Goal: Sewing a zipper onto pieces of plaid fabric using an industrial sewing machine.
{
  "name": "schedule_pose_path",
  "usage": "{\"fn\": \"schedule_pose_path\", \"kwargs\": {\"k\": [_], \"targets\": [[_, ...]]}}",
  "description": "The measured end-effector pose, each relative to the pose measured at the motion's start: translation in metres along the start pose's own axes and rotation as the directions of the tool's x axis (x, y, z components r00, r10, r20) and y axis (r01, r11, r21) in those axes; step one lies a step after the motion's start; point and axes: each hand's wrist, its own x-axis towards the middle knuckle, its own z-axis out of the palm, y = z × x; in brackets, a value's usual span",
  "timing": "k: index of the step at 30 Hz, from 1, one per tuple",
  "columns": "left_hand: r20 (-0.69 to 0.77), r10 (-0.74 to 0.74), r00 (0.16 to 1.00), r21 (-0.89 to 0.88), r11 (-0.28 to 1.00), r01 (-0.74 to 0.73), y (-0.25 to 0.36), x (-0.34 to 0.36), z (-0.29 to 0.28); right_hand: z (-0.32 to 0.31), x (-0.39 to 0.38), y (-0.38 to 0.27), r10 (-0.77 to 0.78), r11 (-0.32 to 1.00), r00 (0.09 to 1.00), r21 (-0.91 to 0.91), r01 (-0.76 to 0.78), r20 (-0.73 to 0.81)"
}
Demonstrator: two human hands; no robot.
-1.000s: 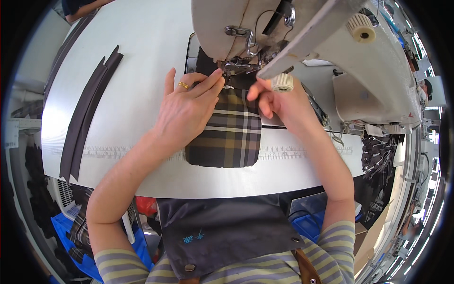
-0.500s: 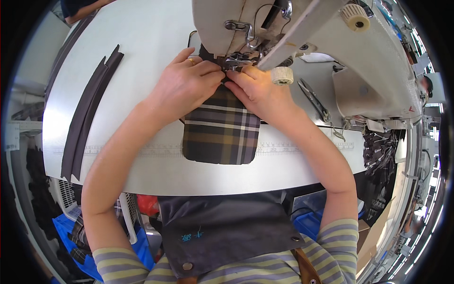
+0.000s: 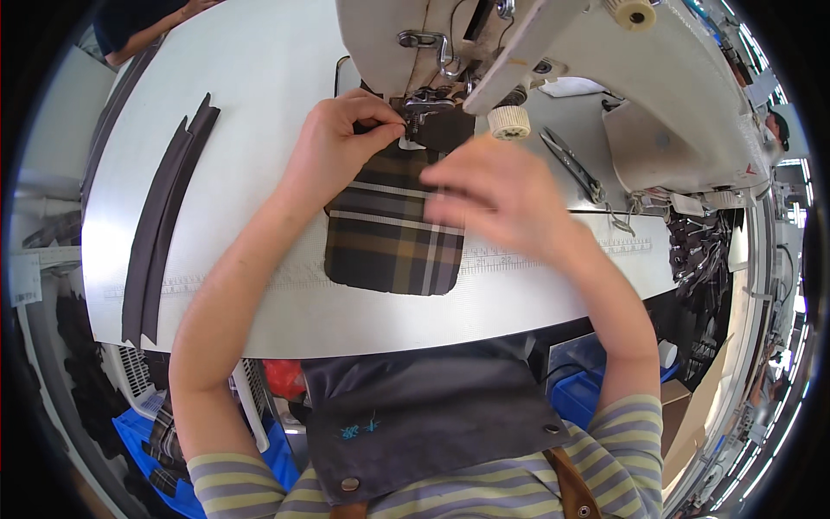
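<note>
A plaid fabric piece [image 3: 393, 246] in black, tan and white, rounded at its near corners, lies on the white table with its far end by the sewing machine's presser foot [image 3: 415, 121]. Plain dark fabric [image 3: 448, 128] shows beside the foot. My left hand [image 3: 346, 138] is closed in a pinch right at the left of the foot; what its fingertips hold is too small to make out. Over the right edge of the plaid piece is my right hand [image 3: 497, 195], smeared by motion, so its fingers and anything in them are unclear.
The sewing machine [image 3: 640, 95] fills the far right. Metal scissors [image 3: 572, 164] lie beneath its arm. Two long dark fabric strips [image 3: 169, 225] lie at the left. A ruler scale [image 3: 510, 258] crosses the table. Below are a white basket [image 3: 251, 398] and blue containers; another person's arm [image 3: 151, 35] shows far left.
My right hand has moved from the presser foot toward me and right, uncovering dark fabric there. My left hand stays pinched by the foot. The whole view has shifted slightly.
</note>
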Motion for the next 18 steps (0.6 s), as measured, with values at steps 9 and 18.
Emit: {"fn": "schedule_pose_path", "kwargs": {"k": [9, 18], "targets": [[0.247, 0.000, 0.969, -0.136, 0.990, 0.035, 0.001, 0.021, -0.015, 0.040, 0.002, -0.029, -0.327, 0.921, 0.941, -0.252, 0.296, -0.088], [-0.020, 0.267, 0.963, 0.240, 0.937, -0.255, 0.006, 0.001, 0.006, 0.004, -0.033, 0.005, -0.285, 0.955, 0.955, 0.108, 0.275, 0.082]]}}
